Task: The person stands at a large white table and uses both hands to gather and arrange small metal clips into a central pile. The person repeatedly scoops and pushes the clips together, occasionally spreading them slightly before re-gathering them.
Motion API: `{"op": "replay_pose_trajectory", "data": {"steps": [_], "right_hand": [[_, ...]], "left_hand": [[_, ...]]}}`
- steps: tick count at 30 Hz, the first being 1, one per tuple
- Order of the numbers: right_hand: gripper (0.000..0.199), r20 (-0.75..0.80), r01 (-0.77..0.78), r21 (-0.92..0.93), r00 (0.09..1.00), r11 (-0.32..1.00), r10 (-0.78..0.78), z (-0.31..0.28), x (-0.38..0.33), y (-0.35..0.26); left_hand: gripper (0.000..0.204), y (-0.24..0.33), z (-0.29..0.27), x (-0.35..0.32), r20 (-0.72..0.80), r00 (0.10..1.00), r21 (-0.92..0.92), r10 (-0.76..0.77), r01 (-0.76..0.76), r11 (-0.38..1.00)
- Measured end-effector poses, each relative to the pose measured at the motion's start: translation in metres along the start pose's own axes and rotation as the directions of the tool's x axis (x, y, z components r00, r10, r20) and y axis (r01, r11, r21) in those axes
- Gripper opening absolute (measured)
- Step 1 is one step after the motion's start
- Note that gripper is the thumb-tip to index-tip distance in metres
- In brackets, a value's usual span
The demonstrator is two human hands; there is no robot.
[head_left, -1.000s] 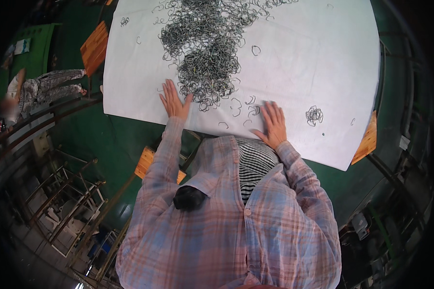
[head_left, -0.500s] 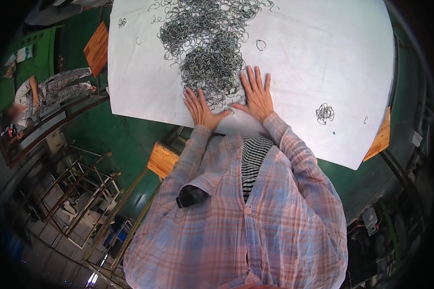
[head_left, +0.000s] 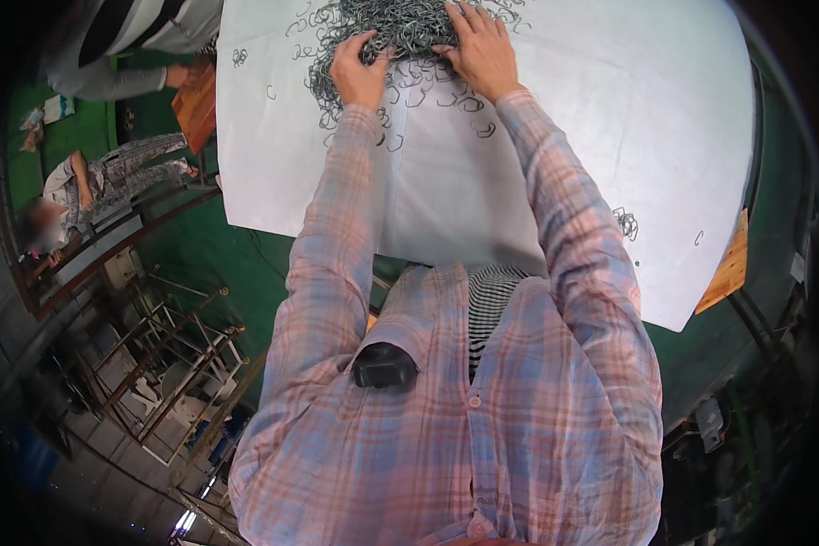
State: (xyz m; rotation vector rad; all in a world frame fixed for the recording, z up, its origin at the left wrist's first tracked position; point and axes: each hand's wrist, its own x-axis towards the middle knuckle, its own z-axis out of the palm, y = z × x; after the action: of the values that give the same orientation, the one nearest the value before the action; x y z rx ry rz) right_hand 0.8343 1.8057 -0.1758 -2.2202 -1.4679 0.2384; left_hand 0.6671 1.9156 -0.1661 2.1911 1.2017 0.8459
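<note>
A heap of open, C-shaped metal wire rings [head_left: 396, 27] lies at the far middle of the white-covered table [head_left: 610, 109]. Against its near left side rests my left hand [head_left: 359, 77], fingers bent and thumb apart. At the right side my right hand [head_left: 484, 55] lies over the edge of the heap with fingers stretched out and thumb apart. Neither hand visibly grips a ring. Several loose rings [head_left: 469, 104] are strewn on the white cover between and below my hands. The heap's far end is cut off by the picture's edge.
Small clusters of rings sit at the right [head_left: 625, 223] and far left [head_left: 239, 57] of the cover. A co-worker's hand [head_left: 178, 75] is beside a wooden stool [head_left: 197, 109] at the upper left. Another person [head_left: 82, 187] sits further left. Metal frames [head_left: 168, 364] stand lower left.
Both my hands have moved forward, away from me, and the ring heap is pushed further back, leaving loose rings behind. A co-worker's arm has come in at the upper left.
</note>
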Motion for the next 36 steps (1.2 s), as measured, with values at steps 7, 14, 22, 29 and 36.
{"op": "replay_pose_trajectory", "data": {"steps": [7,14,22,29,36], "right_hand": [[0.04,-0.13,0.111,0.258,0.988,0.96,-0.08,-0.026,-0.137,0.015],[0.049,0.262,0.155,0.049,0.951,0.987,-0.162,-0.015,-0.329,0.034],[0.053,0.335,0.141,-0.022,0.934,0.99,-0.126,-0.015,-0.336,0.036],[0.052,0.317,0.186,-0.041,0.934,0.982,-0.164,-0.013,-0.34,0.036],[0.049,0.315,0.174,-0.043,0.937,0.984,-0.152,-0.018,-0.329,0.026]], "left_hand": [[0.035,0.0,-0.039,-0.051,0.084,0.988,0.134,0.128,-0.138,0.981],[0.035,0.002,-0.061,-0.241,0.511,0.85,-0.071,0.127,-0.106,0.992],[0.048,0.023,-0.041,-0.289,0.644,0.748,0.187,0.161,-0.357,0.915],[0.044,0.024,-0.042,-0.293,0.611,0.779,0.202,0.142,-0.327,0.923],[0.04,0.023,-0.044,-0.294,0.507,0.849,0.213,0.15,-0.293,0.932]]}}
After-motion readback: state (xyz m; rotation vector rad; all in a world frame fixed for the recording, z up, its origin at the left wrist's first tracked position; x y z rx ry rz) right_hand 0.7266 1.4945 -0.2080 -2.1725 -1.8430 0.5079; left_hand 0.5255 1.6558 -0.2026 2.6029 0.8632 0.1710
